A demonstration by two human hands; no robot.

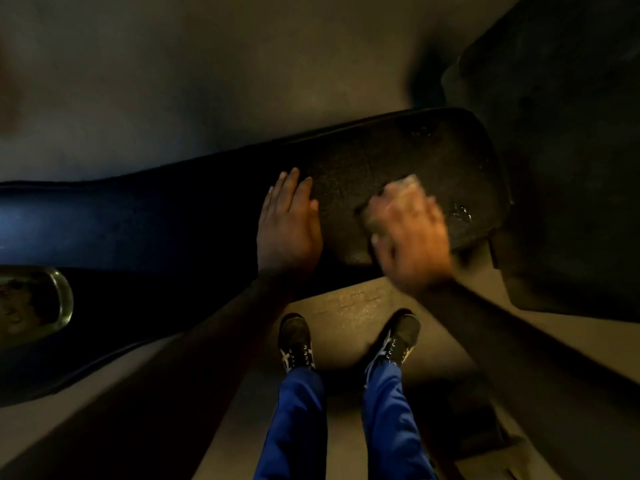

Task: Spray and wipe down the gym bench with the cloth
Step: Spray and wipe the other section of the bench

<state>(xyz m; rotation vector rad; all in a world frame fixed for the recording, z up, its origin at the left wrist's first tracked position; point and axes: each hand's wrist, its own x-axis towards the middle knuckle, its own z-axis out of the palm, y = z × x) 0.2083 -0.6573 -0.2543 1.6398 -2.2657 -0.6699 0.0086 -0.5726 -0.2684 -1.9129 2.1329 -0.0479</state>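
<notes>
dark padded vinyl covers the gym bench [398, 157]. the left hand [289, 221] lies open and flat on it. the blurred right hand [410, 233] presses what seems a pale cloth [403, 188] near the bench's right end, fingers spread over it.

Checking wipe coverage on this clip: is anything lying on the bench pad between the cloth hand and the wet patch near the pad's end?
Nothing visible. The right hand presses the pale cloth on the black textured bench pad, and the wet droplets lie just beyond it over bare pad. The left hand rests flat on the opposite side.
</notes>
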